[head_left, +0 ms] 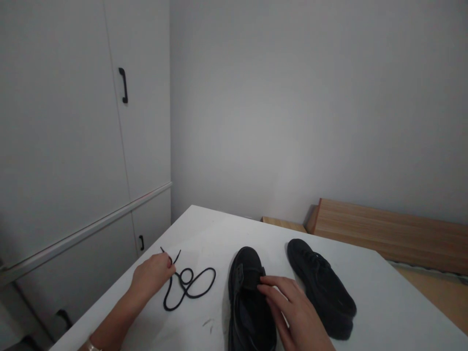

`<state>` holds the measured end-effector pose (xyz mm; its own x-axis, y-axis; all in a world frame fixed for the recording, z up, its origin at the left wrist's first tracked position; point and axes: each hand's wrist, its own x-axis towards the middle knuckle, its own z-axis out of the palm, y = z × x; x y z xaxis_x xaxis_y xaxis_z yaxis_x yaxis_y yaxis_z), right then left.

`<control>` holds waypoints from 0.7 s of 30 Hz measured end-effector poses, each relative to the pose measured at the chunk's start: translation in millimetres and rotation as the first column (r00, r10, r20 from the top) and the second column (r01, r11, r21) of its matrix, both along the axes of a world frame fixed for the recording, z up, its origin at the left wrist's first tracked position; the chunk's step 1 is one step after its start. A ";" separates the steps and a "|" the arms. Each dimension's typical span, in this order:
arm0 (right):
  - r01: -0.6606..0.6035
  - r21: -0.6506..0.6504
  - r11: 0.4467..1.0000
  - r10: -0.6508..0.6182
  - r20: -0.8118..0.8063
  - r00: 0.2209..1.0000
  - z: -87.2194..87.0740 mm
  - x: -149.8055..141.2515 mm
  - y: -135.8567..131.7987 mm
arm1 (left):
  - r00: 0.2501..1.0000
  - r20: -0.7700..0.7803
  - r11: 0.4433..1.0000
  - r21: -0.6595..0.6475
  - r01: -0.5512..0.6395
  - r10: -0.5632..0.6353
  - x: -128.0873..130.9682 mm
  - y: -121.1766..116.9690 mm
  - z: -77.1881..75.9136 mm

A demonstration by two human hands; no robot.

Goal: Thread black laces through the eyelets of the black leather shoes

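Two black shoes lie on a white table (395,302). The nearer shoe (245,302) has no lace in it and points away from me. My right hand (292,309) rests on it, fingers pinching its tongue. The other shoe (321,287) lies to the right, laced, untouched. A loose black shoelace (190,285) is coiled on the table to the left. My left hand (151,275) is closed on the lace near its two ends.
A white wardrobe (73,146) with black handles stands at the left, close to the table's edge. Wooden boards (387,231) lean low against the grey wall behind the table on the right.
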<state>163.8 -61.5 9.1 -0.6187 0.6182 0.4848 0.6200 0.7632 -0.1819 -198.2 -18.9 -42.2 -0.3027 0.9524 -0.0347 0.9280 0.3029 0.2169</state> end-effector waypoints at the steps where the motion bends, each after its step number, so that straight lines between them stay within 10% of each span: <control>1: -0.003 0.022 1.000 0.004 -0.022 1.000 1.0 -1.2 -0.6 | 1.000 0.001 1.000 0.011 -0.005 0.005 -0.9 0.5 -0.7; 11: -0.155 0.133 0.979 0.176 -0.170 0.970 16.4 -19.0 -9.3 | 0.964 0.248 0.981 0.189 0.052 -0.098 8.0 3.0 5.1; 16: -0.087 -0.123 0.989 0.024 -0.442 0.897 17.4 -40.4 -9.6 | 0.817 0.449 0.904 0.385 0.188 -0.361 55.0 -18.3 59.3; 21: -0.288 -0.439 0.851 -0.186 -0.766 0.616 34.7 -73.7 -6.9 | 0.545 0.566 0.772 0.568 0.286 -0.618 116.8 -48.6 112.6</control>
